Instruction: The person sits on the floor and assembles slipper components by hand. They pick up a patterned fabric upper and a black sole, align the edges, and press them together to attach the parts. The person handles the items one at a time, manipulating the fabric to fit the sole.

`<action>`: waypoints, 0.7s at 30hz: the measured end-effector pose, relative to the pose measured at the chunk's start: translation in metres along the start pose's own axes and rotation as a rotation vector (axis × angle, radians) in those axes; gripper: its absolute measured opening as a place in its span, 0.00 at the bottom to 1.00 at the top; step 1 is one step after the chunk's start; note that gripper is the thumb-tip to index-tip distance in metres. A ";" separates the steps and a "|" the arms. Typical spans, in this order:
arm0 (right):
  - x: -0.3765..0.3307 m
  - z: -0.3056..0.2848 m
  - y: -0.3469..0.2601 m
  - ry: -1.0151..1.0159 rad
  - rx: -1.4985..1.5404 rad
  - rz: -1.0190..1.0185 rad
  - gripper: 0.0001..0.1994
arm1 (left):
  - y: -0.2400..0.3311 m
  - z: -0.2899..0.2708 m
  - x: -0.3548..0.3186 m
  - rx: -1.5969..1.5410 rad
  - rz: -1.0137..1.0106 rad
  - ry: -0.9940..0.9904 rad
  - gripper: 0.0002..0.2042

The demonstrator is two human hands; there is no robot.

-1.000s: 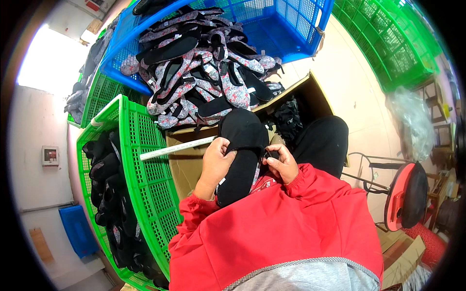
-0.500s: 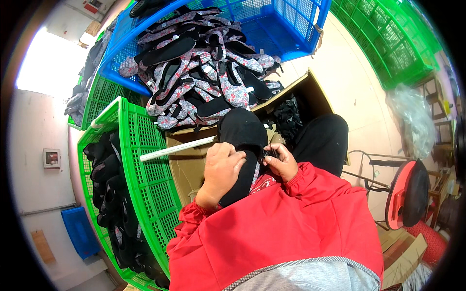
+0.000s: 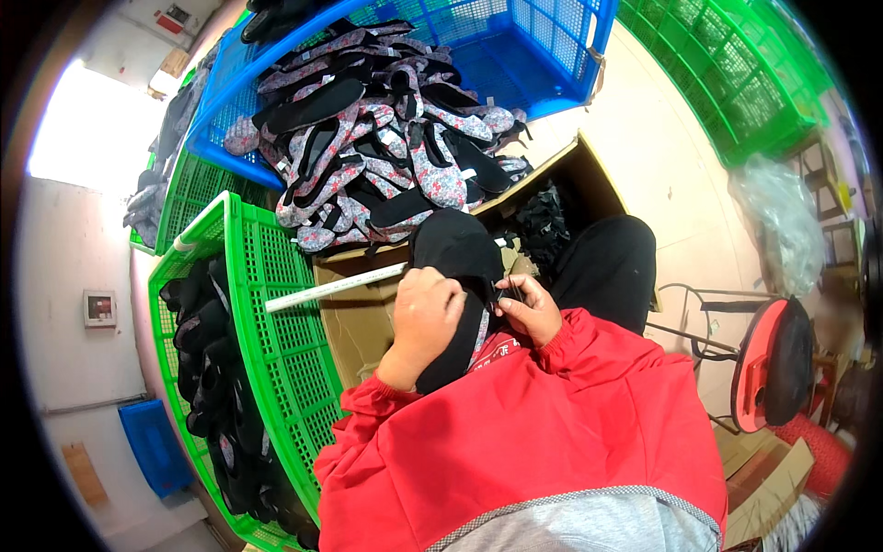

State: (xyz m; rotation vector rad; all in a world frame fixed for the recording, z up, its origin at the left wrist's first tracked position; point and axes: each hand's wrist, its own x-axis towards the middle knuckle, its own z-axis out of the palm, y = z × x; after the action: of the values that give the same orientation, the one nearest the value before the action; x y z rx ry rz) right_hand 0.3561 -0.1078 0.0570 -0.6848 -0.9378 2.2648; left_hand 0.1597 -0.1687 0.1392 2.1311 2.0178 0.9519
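A mostly black cloth shoe [image 3: 448, 361] with a strip of floral fabric along its side lies over my left knee. My left hand [image 3: 425, 317] is closed at its upper part, fingers curled, and covers some of it. Beside it, my right hand [image 3: 531, 309] pinches a small black piece at the shoe's edge between thumb and fingers; whether this is a strap or a small tool I cannot tell. Just beyond my knees, a heap of floral cloth shoes [image 3: 440, 179] with black soles spills out of a blue crate [image 3: 543, 83].
An open cardboard box [image 3: 602, 175] stands by my knees, with black scraps [image 3: 543, 221] inside. A white tube [image 3: 336, 287] reaches from the green crate [image 3: 285, 359] of black shoes to my left knee. At right are a round red-and-black stool [image 3: 768, 368] and another green crate [image 3: 736, 83].
Both hands stay at the shoe with small finger movements. The left fingers have lifted slightly, and the right hand has shifted a little left. The view has moved slightly.
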 end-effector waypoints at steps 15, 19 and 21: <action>-0.001 -0.003 -0.002 0.032 0.061 0.090 0.16 | -0.058 -0.042 -0.032 0.268 -0.340 -0.053 0.04; 0.000 0.000 -0.004 0.031 0.062 0.113 0.16 | -0.079 -0.033 -0.066 0.263 -0.478 -0.212 0.03; 0.000 -0.001 -0.003 0.046 0.045 0.125 0.16 | -0.082 -0.031 -0.074 -0.043 -0.625 -0.254 0.04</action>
State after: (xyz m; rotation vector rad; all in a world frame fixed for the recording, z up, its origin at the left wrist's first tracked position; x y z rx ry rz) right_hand 0.3577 -0.1056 0.0583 -0.7915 -0.8414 2.3605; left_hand 0.0761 -0.2363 0.0994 1.3544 2.2671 0.5812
